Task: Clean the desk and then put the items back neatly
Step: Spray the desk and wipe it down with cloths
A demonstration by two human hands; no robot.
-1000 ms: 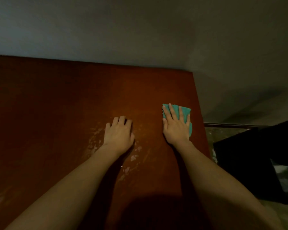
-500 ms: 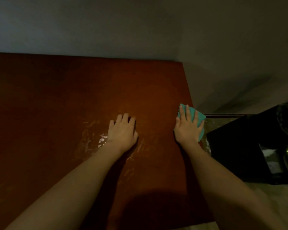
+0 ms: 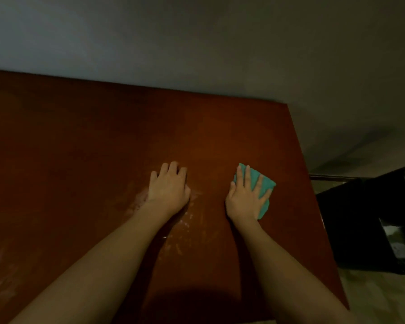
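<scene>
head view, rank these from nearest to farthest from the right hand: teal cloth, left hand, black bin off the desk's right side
1. teal cloth, pressed flat under the right hand.
2. left hand, on the desk to its left.
3. black bin, beyond the desk's right edge.

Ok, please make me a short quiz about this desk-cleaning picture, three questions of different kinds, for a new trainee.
1. True or false: the right hand presses the teal cloth flat on the desk.
2. Where do the pale smudges lie? A) beside the left hand B) at the desk's far edge C) on the wall
3. Fill in: the left hand holds ____.

Key: 1 true; 2 A; 3 nothing.
</scene>
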